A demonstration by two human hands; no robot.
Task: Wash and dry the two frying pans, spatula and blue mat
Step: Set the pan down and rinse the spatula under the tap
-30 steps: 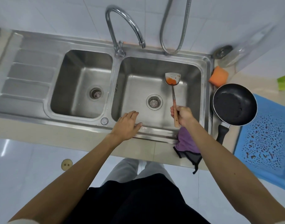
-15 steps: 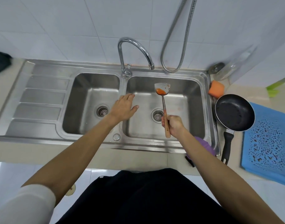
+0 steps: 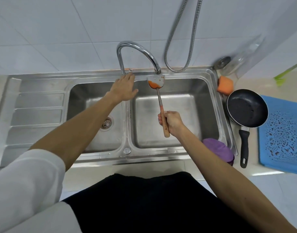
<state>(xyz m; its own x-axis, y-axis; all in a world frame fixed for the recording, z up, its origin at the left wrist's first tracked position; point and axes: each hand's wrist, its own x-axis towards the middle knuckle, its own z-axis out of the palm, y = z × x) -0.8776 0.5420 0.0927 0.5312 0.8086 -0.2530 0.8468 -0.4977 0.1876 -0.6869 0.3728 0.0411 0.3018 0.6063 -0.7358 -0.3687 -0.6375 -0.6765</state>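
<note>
Orange residue coats the spatula [image 3: 156, 83] blade, held under the tap [image 3: 137, 55] spout over the right basin. Right hand [image 3: 171, 122] clenched on its wooden handle. Left hand [image 3: 124, 87] released, fingers at the tap lever. Advise gentle flow, blade tilted down to limit splash.

Right basin [image 3: 186, 115] floor open apart from right hand [image 3: 172, 122] and spatula [image 3: 160, 101], whose blade sits just under faucet [image 3: 136, 52] spout. Left hand [image 3: 125, 89] blocks the faucet base. Frying pan [image 3: 247, 107] and purple cloth [image 3: 217, 151] crowd the right rim.
</note>
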